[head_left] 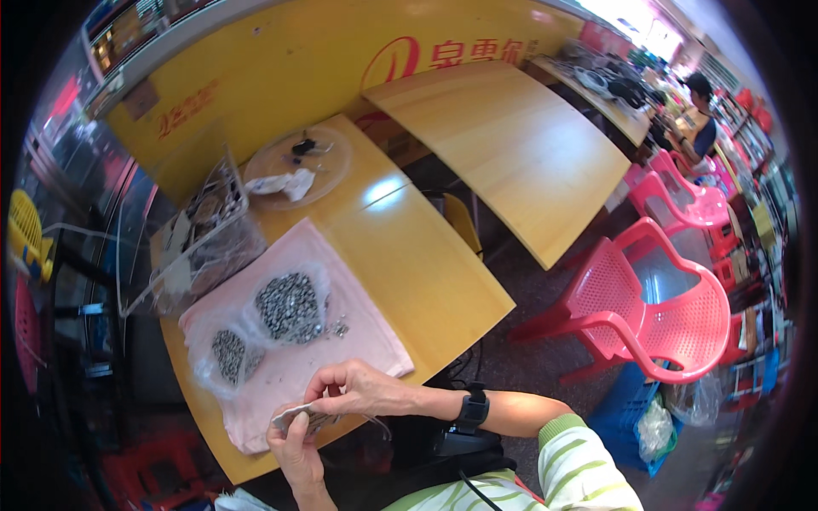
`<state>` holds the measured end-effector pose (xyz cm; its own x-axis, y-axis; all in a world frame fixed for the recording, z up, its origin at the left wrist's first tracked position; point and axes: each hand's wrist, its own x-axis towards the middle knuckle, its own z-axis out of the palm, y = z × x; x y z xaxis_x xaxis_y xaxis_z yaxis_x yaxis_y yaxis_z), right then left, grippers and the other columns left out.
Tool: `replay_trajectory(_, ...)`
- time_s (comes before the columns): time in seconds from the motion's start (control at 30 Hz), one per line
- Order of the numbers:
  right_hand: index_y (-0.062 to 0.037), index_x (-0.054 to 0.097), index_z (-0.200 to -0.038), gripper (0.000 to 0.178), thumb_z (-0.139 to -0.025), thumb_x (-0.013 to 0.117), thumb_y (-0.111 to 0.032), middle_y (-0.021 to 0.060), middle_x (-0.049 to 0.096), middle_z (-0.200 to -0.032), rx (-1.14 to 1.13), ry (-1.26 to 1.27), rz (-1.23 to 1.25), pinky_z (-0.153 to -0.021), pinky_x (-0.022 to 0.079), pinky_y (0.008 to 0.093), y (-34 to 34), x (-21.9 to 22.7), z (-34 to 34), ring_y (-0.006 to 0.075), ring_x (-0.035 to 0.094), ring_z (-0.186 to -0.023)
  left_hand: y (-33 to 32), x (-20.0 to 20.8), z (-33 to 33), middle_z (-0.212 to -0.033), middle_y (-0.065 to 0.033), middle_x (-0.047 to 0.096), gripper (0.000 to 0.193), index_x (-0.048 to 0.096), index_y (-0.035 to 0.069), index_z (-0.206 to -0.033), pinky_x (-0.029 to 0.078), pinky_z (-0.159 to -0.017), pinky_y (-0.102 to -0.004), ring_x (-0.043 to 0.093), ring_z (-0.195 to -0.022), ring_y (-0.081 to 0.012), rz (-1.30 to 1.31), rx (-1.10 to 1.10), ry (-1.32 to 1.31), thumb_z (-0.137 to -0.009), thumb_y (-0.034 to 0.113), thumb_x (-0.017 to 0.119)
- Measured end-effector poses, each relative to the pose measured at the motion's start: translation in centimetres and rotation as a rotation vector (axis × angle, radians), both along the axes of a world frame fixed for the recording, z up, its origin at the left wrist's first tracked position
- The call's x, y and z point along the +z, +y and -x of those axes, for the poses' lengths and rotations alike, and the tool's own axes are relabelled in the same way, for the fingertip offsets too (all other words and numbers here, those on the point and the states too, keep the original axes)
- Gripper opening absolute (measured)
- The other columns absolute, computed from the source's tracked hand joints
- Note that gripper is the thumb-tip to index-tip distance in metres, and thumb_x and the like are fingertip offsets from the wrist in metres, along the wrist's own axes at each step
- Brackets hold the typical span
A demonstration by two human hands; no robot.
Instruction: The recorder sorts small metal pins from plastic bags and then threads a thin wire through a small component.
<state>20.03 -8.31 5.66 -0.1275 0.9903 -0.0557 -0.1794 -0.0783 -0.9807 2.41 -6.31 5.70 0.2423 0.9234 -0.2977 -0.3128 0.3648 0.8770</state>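
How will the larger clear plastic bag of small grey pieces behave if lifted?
The bag is probably floppy: its film looks thin and crinkled. The densely heaped grey pieces may weigh it down. Loose pieces beside it hint that it could spill.

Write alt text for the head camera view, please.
A person's left hand grips a small thin piece, the right hand pinching at it. Beyond, two clear bags of small grey parts lie on a pink cloth on a wooden table.

On the bench (443, 272) lies the cloth (362, 345), bearing two bags (290, 307). Left of the cloth stands the bin (217, 255); behind the cloth, the tray (335, 163); well right of the cloth, the chair (607, 285); at the cloth's near edge, the fingers (297, 426).
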Motion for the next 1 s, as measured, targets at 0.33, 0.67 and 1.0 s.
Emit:
replay_trajectory(0.33,-0.0028,0.065,-0.091,0.022,-0.085,0.064,-0.024,-0.0007,0.059,-0.073,-0.032,0.016,-0.025,-0.056,0.041,0.0229,-0.20,-0.33,-1.03,0.0064,0.049,-0.063,-0.19,-0.41,-0.84,-0.093,-0.0034,0.058,0.020,0.056,0.004,-0.097,0.046,-0.079,-0.0269,0.057,-0.086,-0.0122,-0.195,-0.034,0.143,-0.081,0.012,0.064)
replay_trajectory(0.67,-0.0021,0.065,-0.090,0.021,-0.085,0.065,-0.023,0.0000,0.061,-0.074,-0.065,0.055,-0.093,-0.055,0.043,0.0229,-0.18,-0.63,-0.46,0.0055,0.051,-0.062,0.10,-0.45,-0.79,-0.093,-0.0025,0.056,0.023,0.055,0.005,-0.099,0.045,-0.080,-0.0262,0.056,-0.087,-0.0123,-0.163,0.028,0.148,-0.080,0.015,0.063)
replay_trajectory(1.0,0.0020,0.064,-0.085,0.023,-0.080,0.066,-0.020,0.0044,0.062,-0.072,-0.027,0.154,0.036,-0.060,0.046,0.0266,-0.38,0.21,-0.78,0.0103,0.057,-0.069,0.28,-0.79,-0.90,-0.093,-0.0023,0.053,0.019,0.055,0.007,-0.096,0.044,-0.079,-0.0273,0.053,-0.088,-0.0121,-0.296,-0.014,0.192,-0.079,0.013,0.060)
